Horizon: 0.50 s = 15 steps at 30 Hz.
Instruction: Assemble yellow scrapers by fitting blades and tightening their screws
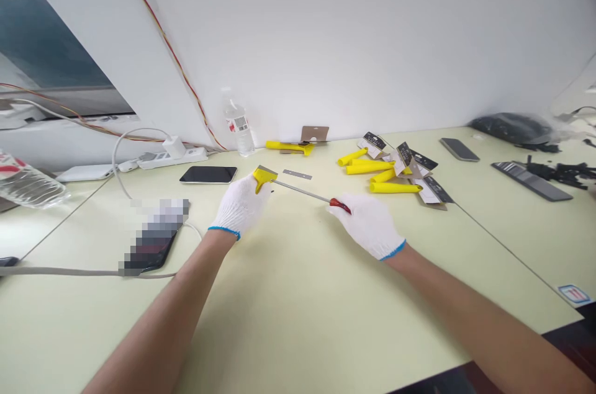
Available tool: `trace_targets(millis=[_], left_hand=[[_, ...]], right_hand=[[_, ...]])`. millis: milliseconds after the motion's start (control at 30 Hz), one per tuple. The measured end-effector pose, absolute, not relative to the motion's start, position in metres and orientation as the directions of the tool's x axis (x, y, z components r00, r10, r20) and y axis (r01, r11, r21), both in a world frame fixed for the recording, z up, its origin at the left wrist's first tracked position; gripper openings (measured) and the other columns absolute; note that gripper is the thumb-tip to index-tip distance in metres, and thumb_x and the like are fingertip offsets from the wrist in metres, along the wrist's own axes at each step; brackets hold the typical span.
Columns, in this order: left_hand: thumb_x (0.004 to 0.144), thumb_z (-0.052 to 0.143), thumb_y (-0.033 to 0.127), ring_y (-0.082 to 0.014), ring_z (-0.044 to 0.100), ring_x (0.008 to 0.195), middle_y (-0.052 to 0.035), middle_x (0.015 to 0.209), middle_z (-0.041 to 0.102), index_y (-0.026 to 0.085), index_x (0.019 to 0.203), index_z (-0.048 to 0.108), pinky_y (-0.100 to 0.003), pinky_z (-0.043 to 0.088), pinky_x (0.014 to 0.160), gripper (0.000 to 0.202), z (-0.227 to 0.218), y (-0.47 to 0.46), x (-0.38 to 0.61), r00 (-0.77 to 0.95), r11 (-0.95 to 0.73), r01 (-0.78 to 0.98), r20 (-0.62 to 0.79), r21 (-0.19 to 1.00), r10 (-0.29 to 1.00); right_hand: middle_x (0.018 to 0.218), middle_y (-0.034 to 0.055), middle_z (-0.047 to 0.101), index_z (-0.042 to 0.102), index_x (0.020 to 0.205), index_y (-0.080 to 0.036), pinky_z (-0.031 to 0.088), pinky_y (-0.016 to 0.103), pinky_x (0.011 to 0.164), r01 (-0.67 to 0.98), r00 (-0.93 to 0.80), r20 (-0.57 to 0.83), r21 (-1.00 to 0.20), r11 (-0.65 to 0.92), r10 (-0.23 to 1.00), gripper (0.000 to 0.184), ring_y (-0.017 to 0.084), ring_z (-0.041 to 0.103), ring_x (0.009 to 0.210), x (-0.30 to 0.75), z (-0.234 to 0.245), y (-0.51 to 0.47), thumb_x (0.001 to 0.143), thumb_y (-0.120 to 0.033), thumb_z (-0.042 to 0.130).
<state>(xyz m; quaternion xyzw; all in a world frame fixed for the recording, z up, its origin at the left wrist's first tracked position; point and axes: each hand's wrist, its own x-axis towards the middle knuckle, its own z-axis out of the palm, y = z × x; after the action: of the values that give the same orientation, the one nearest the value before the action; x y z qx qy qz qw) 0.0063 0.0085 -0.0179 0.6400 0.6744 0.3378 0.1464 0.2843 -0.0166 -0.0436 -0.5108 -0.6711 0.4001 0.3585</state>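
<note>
Grip: your left hand (243, 200), gloved, is closed around the yellow scraper head (263, 177); your right hand (370, 224), also gloved, grips the screwdriver (341, 205) by its red handle. The shaft spans the gap between your hands, its tip at the right side of the head — touching, by the look of it, though whether it sits in a screw cannot be told from here.

Technique: line the shaft up squarely with the screw, if one is there, and press in before you twist, so the tip is less likely to slip. Brace the head firmly — your left fingers should stay behind the tip's path and off the grey strip along the far edge, probably a blade.

Position: the head pokes out beyond the fingertips of your left hand, above the table (279, 319). The loose blade (297, 174) lies flat on the table, just right of the head.
</note>
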Motion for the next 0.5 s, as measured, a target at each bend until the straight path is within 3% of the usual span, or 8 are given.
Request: trace_targets(millis=[133, 200, 400, 500], left_hand=[[0.099, 0.066, 0.042, -0.0237, 0.068, 0.105, -0.0088, 0.118, 0.069, 0.012, 0.122, 0.068, -0.041, 0.06, 0.091, 0.038, -0.02, 0.01, 0.005, -0.108, -0.06, 0.783, 0.229, 0.62, 0.967], [0.099, 0.066, 0.043, -0.0241, 0.068, 0.106, -0.009, 0.119, 0.069, 0.012, 0.122, 0.068, -0.042, 0.059, 0.092, 0.039, -0.019, 0.011, 0.004, -0.102, -0.062, 0.787, 0.229, 0.614, 0.968], [0.099, 0.066, 0.041, -0.0242, 0.068, 0.108, -0.0096, 0.121, 0.068, 0.012, 0.124, 0.067, -0.042, 0.059, 0.093, 0.039, -0.018, 0.01, 0.003, -0.119, -0.038, 0.784, 0.21, 0.62, 0.97], [0.099, 0.066, 0.041, -0.0252, 0.067, 0.107, -0.0087, 0.121, 0.068, 0.011, 0.123, 0.067, -0.042, 0.059, 0.092, 0.039, -0.016, 0.008, 0.006, -0.135, -0.022, 0.771, 0.197, 0.636, 0.971]], right_hand=[[0.053, -0.0017, 0.055, 0.063, 0.073, -0.021, 0.014, 0.017, 0.043, 0.436, -0.386, -0.16, -0.9, 0.027, 0.909, 0.05, -0.002, 0.038, 0.039, 0.293, -0.039, -0.019, 0.101, -0.053, 0.039], [0.056, -0.0015, 0.059, 0.064, 0.076, -0.021, 0.015, 0.017, 0.043, 0.454, -0.402, -0.2, -0.891, 0.005, 0.894, 0.05, -0.003, 0.036, 0.038, 0.294, -0.039, -0.018, 0.1, -0.057, 0.04], [0.063, 0.0056, 0.064, 0.067, 0.075, -0.026, 0.017, 0.02, 0.04, 0.454, -0.203, 0.153, -0.86, 0.231, 0.967, 0.041, 0.007, 0.059, 0.053, 0.285, -0.048, -0.015, 0.098, -0.056, 0.05], [0.067, 0.0083, 0.066, 0.07, 0.081, -0.03, 0.016, 0.02, 0.037, 0.398, -0.214, 0.197, -0.877, 0.269, 0.957, 0.035, 0.012, 0.063, 0.058, 0.285, -0.05, -0.015, 0.1, -0.052, 0.051]])
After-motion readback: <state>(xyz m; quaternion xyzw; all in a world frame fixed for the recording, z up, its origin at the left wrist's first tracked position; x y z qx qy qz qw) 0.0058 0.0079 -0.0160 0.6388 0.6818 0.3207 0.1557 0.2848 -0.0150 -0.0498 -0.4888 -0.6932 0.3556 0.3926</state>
